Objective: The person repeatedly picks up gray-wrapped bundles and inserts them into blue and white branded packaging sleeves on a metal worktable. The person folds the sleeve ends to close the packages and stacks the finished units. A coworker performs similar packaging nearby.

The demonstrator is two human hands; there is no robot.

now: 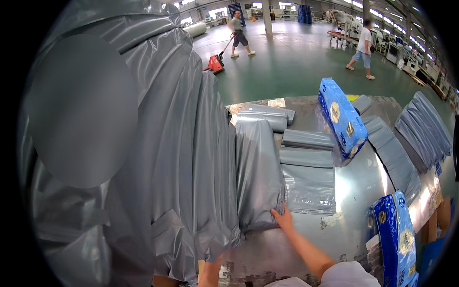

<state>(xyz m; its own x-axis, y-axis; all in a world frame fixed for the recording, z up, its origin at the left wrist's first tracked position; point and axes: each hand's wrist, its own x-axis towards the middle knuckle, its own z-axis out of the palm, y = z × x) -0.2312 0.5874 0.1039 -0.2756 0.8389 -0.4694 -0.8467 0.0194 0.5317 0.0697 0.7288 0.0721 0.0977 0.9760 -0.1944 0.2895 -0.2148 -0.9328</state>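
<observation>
A thick bundle of grey plastic bags (258, 172) lies on the metal tabletop in front of me. My right hand (283, 219) grips its near right corner, thumb and fingers on the plastic. Close on the left rises a large mass of folded grey plastic bags (172, 143), its layers standing on edge and leaning together. At the lower edge of this mass is my left hand (213, 262); its fingers are hidden by the plastic. Just right of the held bundle, flat stacks of grey bags (307, 186) lie side by side.
Blue printed packs (342, 117) stand at the table's far side and near right (394, 239). More grey bags (392, 153) lie along the right, with a pleated stack (424, 129) beyond. One person pulls a red pallet jack (216, 63) across the green floor; another person (364, 50) walks farther right.
</observation>
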